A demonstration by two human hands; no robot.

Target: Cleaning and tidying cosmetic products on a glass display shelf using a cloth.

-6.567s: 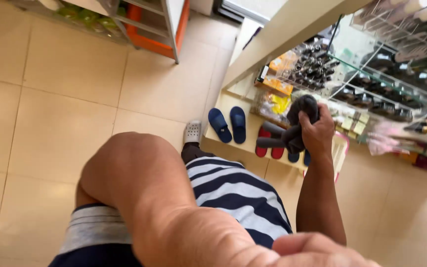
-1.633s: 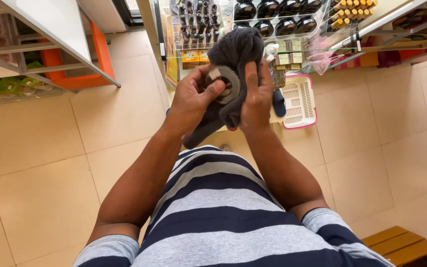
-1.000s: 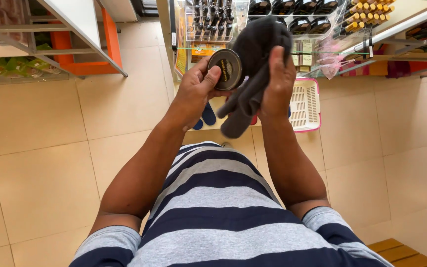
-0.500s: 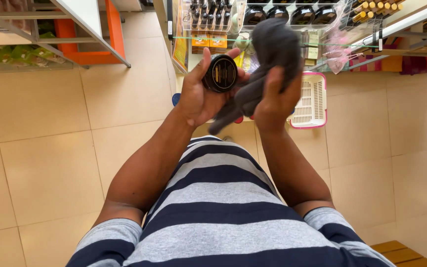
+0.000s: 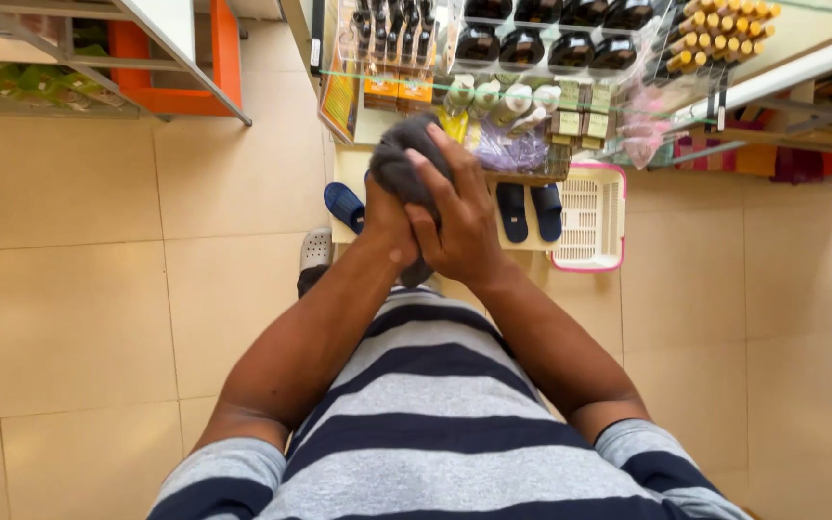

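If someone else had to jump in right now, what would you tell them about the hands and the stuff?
Right hand: fingers spread over a dark grey cloth, pressing it.
Left hand: closed under the cloth; what it grips is hidden.
Both hands are raised in front of the shelf of bottles.
On the floor: blue slippers and a pink-rimmed basket.
Done: the cloth is wrapped around the hidden thing.
Left: cannot tell whether the rubbing is finished.

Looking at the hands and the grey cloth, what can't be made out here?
Head view only:
- Whatever is inside the grey cloth: wrapped, and covered by the right hand.
- Left hand: mostly hidden behind the right hand and cloth.
- Bottles on the glass shelf: too small to identify.
- White shoe: partly behind the left forearm.
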